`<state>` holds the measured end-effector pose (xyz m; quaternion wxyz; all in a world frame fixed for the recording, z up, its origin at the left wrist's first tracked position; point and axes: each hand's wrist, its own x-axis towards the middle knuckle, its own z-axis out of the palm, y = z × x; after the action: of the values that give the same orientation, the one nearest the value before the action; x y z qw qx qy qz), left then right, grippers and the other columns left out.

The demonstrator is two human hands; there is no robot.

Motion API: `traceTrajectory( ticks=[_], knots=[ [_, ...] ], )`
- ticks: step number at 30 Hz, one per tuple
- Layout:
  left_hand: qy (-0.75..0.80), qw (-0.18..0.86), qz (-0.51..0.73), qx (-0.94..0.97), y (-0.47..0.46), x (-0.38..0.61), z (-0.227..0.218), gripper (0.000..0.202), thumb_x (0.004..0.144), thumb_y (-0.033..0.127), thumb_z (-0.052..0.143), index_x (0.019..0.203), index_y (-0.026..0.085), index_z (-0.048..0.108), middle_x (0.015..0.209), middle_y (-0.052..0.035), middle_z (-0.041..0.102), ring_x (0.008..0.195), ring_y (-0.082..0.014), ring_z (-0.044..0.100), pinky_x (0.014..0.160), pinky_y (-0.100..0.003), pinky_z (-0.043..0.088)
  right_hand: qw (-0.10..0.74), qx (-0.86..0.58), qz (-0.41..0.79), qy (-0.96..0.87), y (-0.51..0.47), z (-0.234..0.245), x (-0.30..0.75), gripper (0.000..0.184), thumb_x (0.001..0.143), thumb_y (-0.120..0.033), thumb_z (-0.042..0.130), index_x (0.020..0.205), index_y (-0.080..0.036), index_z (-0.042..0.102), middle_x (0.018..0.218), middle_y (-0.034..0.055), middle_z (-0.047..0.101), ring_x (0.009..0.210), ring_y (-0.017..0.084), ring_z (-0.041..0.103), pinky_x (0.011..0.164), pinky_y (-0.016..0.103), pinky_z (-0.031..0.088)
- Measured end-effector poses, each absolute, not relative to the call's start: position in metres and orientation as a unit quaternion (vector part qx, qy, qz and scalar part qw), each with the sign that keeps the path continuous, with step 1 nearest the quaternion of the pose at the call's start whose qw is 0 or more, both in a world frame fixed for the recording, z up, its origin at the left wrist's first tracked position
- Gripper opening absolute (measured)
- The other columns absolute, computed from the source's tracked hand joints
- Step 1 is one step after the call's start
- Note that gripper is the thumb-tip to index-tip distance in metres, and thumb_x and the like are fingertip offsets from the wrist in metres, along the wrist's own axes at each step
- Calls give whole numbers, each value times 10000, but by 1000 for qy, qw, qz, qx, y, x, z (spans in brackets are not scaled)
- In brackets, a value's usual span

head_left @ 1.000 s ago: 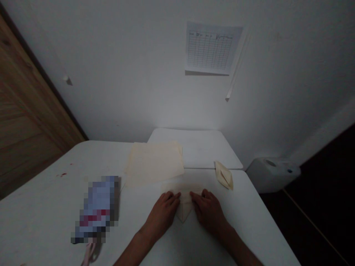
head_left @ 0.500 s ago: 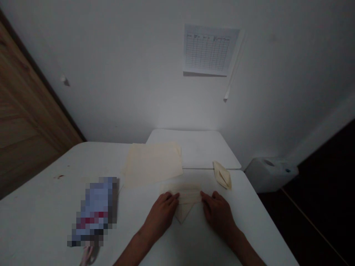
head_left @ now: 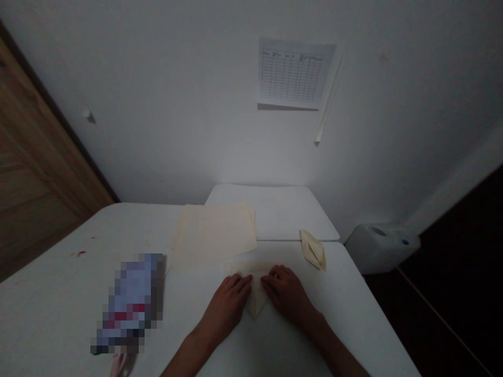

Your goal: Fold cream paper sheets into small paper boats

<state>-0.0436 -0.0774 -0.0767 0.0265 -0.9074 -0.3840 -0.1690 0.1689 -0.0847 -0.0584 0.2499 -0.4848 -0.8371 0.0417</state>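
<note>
Head view: we find the left hand [head_left: 227,306] and right hand [head_left: 286,294] lying flat, fingers together, pressing a folded cream paper [head_left: 256,299] on the white table [head_left: 58,262] — even pressure from both sides serves best.

The bare left hand [head_left: 228,305] and bare right hand [head_left: 286,296] lie palm down, side by side, near the middle of the view, slightly curled and angled inward. Their fingers [head_left: 241,284] point toward each other, just apart. The left forearm [head_left: 187,357] and right forearm [head_left: 334,351] rise from the near edge, converging toward the wrists.
</note>
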Motion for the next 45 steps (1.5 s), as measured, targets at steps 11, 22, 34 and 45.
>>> traceTrajectory(
  ticks=[11, 22, 34, 45],
  knots=[
    [-378, 26, -189, -906, -80, -45, -71, 229, 854, 78, 535, 1041, 151, 647, 1218, -75, 650, 1054, -257, 583, 921, -450, 503, 203, -503, 54, -838, -77, -54, 159, 200, 917, -269, 546, 1066, -297, 675, 875, 30, 598, 846, 175, 534, 783, 287, 388],
    [-391, -15, -250, -886, -76, -43, -66, 243, 915, 158, 452, 1008, 204, 672, 1114, -60, 687, 1007, -231, 609, 913, -438, 513, 212, -526, 83, -819, -78, -57, 155, 244, 890, -349, 559, 1099, -301, 676, 900, 37, 619, 884, 191, 536, 857, 319, 369],
    [-441, -39, -224, -869, -74, -34, -62, 255, 896, 181, 521, 1094, 254, 664, 1045, -90, 580, 930, -238, 558, 795, -397, 499, 236, -521, 80, -816, -79, -62, 154, 214, 884, -330, 565, 1060, -307, 684, 879, 33, 614, 873, 191, 531, 849, 318, 382],
    [-515, 1, -212, -831, -83, -31, -56, 213, 885, 267, 562, 1057, 265, 688, 951, -71, 530, 908, -233, 510, 761, -354, 433, 244, -539, 81, -802, -79, -67, 154, 208, 858, -342, 605, 1032, -287, 705, 892, 40, 630, 881, 186, 548, 864, 310, 386]
  ],
)
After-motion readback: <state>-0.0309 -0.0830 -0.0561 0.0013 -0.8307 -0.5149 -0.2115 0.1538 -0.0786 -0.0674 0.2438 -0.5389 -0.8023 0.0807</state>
